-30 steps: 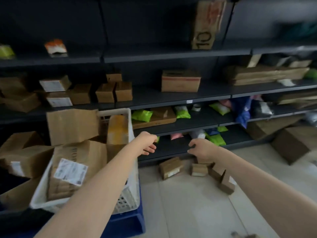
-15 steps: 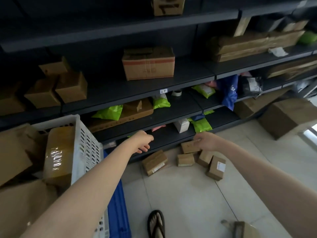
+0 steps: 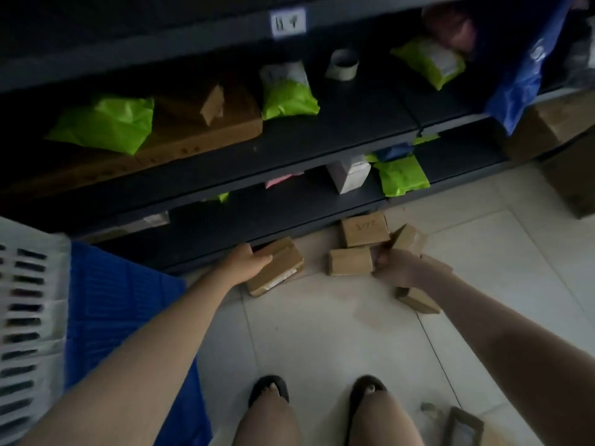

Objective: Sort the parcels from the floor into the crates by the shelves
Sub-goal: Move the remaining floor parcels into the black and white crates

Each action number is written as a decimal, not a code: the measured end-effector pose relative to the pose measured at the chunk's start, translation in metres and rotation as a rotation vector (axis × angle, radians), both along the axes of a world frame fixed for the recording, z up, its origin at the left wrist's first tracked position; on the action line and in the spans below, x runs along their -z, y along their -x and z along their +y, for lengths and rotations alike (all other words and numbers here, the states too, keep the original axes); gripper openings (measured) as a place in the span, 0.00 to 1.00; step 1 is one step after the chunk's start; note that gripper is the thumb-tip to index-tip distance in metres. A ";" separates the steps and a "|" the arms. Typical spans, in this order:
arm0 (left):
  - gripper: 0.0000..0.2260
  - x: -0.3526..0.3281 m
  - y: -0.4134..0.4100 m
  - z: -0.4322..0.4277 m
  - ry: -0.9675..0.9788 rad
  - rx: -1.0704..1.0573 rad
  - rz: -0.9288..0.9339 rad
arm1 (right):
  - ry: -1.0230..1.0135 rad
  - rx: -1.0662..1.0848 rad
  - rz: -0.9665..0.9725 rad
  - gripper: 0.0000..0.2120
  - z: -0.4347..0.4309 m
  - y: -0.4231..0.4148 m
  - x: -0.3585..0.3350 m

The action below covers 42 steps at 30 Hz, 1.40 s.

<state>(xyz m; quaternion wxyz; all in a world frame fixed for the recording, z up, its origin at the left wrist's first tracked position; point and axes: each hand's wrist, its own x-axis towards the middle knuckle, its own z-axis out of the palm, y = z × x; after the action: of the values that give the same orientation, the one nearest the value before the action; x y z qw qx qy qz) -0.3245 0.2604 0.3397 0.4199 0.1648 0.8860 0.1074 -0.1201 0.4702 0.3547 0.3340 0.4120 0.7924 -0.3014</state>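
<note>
We crouch over parcels on the floor, sorting barely begun.
Our left hand (image 3: 246,263) grips one box (image 3: 277,267); right hand (image 3: 397,267) pinches another (image 3: 351,260); three more wait.

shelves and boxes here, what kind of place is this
Probably a parcel sorting or storage room. Dark shelves hold green mailer bags and boxes, small cardboard parcels lie on the tiled floor, and a white crate stands at the left.

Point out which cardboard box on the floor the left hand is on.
The leftmost box, lying apart from the cluster, white label strip on its near edge. The left hand lies over its left end; the right hand is among the others.
</note>
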 end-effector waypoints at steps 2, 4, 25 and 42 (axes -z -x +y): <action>0.39 0.083 0.005 0.003 0.025 0.063 0.048 | -0.020 -0.038 0.015 0.27 0.009 0.007 0.078; 0.49 0.168 0.007 0.005 0.073 0.206 0.146 | -0.080 -0.146 0.022 0.33 0.017 0.012 0.163; 0.27 0.406 -0.002 -0.057 -0.366 -0.606 -0.551 | 0.320 0.308 0.079 0.17 0.061 0.010 0.411; 0.34 0.415 -0.051 0.003 -0.283 -0.320 0.268 | -0.144 0.145 -0.014 0.59 -0.036 -0.040 0.428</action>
<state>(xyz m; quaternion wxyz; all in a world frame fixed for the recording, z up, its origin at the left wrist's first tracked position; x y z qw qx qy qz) -0.2740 0.2635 -0.0749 0.2491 0.0926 0.9246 0.2729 -0.0805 0.4344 -0.0735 0.2865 0.4934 0.7777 -0.2639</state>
